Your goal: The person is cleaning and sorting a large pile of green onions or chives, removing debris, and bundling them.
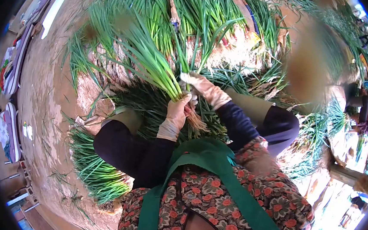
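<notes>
Clamped around the neck of a bunch of green onions [153, 65], the left hand [176, 114] was closed tight just above the roots [196, 122], its fingers wrapped round the stalks, while the right hand [201, 87] lay against the same bunch from about one o'clock; whether that hand was actually gripping or only steadying could not be told, since its fingers were hidden behind the stalks. Both hands wore pale gloves over dark sleeves [121, 147]. The bunch sat near the centre of the view, leaves fanning toward ten and eleven o'clock, roots pointing down toward five o'clock, just above a green apron [215, 160]. More green onions were heaped at twelve o'clock in a big pile [209, 17], and another loose heap [95, 173] lay on the bare earth floor [46, 104] at about seven o'clock. Judging from the hold, the main risk was the bunch loosening: the stalks looked slick and many, and a single closed hand so near the roots could let outer ones slide free and drop onto the ground. Long leaves might also bend or snap if the top-heavy bunch tipped. Soil on the roots could shake onto the apron and the stalks lying across the lap.
</notes>
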A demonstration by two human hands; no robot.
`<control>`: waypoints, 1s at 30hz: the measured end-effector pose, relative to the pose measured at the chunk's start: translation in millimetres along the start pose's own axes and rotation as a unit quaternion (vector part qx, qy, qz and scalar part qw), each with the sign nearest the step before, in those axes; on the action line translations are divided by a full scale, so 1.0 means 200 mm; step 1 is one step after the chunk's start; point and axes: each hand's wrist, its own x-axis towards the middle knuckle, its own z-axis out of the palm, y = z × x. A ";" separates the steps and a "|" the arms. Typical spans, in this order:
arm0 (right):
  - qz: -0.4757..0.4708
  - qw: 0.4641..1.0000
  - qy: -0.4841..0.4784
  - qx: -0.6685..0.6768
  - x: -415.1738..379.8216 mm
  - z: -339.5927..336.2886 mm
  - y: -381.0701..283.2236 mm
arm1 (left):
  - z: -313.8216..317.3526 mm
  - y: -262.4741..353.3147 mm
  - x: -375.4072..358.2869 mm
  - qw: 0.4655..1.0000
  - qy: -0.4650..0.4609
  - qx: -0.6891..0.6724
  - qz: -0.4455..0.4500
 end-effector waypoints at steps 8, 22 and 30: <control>-0.038 0.838 0.055 0.542 0.09 0.01 0.23 | -0.14 -0.12 0.07 0.994 0.015 -0.106 0.036; 0.004 0.971 -0.006 -0.239 0.02 -0.05 0.49 | -0.20 -0.02 -0.07 0.983 -0.040 -0.180 0.002; 0.002 0.939 0.018 -0.343 0.08 -0.42 0.40 | -0.26 0.03 0.00 0.905 -0.204 -0.362 -0.092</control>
